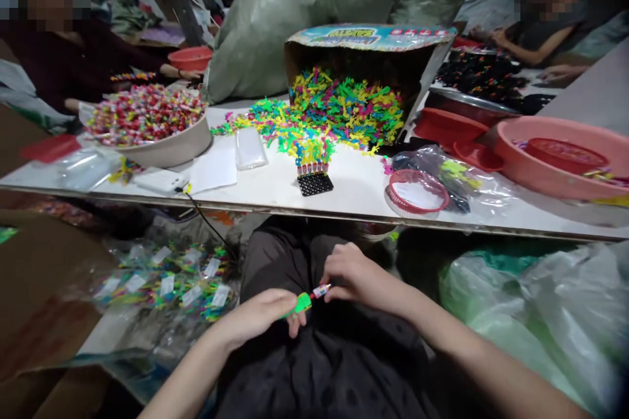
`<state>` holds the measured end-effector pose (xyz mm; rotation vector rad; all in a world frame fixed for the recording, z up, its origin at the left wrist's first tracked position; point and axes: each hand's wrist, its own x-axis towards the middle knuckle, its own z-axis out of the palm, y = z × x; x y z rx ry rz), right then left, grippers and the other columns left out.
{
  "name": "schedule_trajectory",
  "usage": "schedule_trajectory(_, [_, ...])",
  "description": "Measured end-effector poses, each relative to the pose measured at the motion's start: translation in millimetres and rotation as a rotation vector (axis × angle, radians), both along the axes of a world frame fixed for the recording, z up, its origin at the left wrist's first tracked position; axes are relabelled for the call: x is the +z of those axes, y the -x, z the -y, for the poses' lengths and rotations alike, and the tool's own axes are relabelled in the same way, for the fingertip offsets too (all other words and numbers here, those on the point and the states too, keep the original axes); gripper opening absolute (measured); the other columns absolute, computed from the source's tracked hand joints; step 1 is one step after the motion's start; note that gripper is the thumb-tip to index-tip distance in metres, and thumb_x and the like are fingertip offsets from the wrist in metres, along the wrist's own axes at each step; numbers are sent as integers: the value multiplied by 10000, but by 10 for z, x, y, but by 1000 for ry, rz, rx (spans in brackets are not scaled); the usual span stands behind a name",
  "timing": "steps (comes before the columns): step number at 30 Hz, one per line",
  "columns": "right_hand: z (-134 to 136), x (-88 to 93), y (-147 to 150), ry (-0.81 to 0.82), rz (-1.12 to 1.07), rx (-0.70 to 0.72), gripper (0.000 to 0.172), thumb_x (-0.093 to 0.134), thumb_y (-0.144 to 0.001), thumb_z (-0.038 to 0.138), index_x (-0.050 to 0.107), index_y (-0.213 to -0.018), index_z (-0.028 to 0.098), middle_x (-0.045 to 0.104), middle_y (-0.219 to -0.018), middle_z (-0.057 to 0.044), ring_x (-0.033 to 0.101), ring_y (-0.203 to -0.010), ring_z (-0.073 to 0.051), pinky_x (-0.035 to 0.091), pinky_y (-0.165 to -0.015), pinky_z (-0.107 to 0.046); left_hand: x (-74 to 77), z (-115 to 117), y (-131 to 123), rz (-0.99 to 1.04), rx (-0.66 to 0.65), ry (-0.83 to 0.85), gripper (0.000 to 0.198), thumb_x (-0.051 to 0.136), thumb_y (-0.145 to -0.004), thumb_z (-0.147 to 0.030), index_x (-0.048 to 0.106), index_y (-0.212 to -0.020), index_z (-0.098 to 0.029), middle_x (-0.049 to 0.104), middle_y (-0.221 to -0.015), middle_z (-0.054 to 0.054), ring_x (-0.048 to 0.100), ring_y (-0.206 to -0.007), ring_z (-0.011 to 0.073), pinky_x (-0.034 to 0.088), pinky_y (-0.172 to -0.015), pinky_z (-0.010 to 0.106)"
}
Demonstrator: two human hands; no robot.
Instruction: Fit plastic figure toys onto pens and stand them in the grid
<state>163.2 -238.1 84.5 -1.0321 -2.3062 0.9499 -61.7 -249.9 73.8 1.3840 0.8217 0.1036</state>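
Over my lap, my left hand [263, 315] is closed around a small green plastic piece [301, 304]. My right hand [350, 273] pinches a small wrapped candy [322, 290] whose end meets the green piece. On the white table [354, 193] ahead stands a black perforated holder [315, 182] with a row of assembled pieces stuck in it. Behind it a heap of colourful plastic pieces [339, 111] spills from a tipped cardboard box [373, 46]. A beige bowl [167, 147] at left is full of wrapped candies.
Pink basins [555, 173] and a small red basket [417, 192] sit at right, with clear bags around them. Filled packets [171, 281] lie in a bag at lower left. Other people sit at the far left and far right. Large sacks stand behind the box.
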Motion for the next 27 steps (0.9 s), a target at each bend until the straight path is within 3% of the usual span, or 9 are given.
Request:
schedule_trajectory(2, [-124,17,-52,-135,93,11,117,603,-755,306,658,-717,210,605,-689,-39,475,-738,-163,319,-684,-303,54,-258,16,2,-146,48,631,137,-853,-559,599,-873,-130,624,-746,64,570,-752,152,413,-771,268])
schedule_trajectory(4, [-249,-23,-118,-188,104,-26,155,538,-799,279,665,-744,209,592,-725,-51,475,-726,-159,326,-659,-294,55,-579,34,-58,-144,-41,715,48,-835,-581,588,-945,-126,628,-793,82,575,-766,159,426,-778,288])
schedule_trajectory(6, [-389,-103,-222,-173,45,-112,175,510,-812,288,668,-809,212,581,-769,-58,493,-721,-156,353,-638,-280,3,-965,38,-167,40,-318,687,110,-827,-603,541,-1047,-116,616,-893,100,563,-830,176,421,-812,317])
schedule_trajectory(8, [-543,-194,-353,-118,-69,-259,187,520,-802,317,660,-867,212,581,-793,-59,518,-713,-156,384,-627,-275,-86,-1389,1,-283,194,-701,624,268,-813,-599,457,-1175,-126,539,-1117,122,483,-1031,209,348,-923,348])
schedule_trajectory(11, [-767,-304,-518,-52,-250,-510,189,554,-770,346,651,-858,209,603,-818,-55,546,-709,-165,412,-638,-292,-264,-1987,-169,-464,177,-1035,722,422,-752,-598,324,-1291,-128,359,-1322,148,299,-1216,275,223,-1011,407])
schedule_trajectory(14, [-954,-380,-572,6,-353,-658,205,584,-734,360,631,-847,196,617,-784,-44,551,-662,-166,423,-623,-303,-446,-2393,-423,-598,135,-1103,816,449,-712,-630,267,-1318,-116,236,-1393,166,187,-1273,315,155,-1029,450])
schedule_trajectory(19, [-1220,-533,-527,130,-499,-747,264,598,-711,378,580,-869,168,610,-746,-34,573,-660,-165,457,-630,-304,-609,-2553,-693,-589,146,-1188,748,373,-749,-636,332,-1276,-107,285,-1374,159,165,-1287,303,78,-1048,464])
schedule_trajectory(23, [-1476,-682,-499,148,-566,-770,309,546,-742,410,553,-927,164,610,-829,-51,593,-714,-168,479,-666,-309,-618,-2523,-696,-494,216,-1244,535,322,-816,-551,450,-1171,-172,408,-1288,94,301,-1220,255,209,-1019,407])
schedule_trajectory(27, [-1743,-733,-453,20,-555,-793,298,524,-751,401,571,-933,170,620,-886,-60,580,-772,-169,463,-708,-303,-617,-2540,-679,-448,260,-1273,421,465,-756,-515,507,-1041,-208,477,-1180,65,383,-1132,236,291,-964,372])
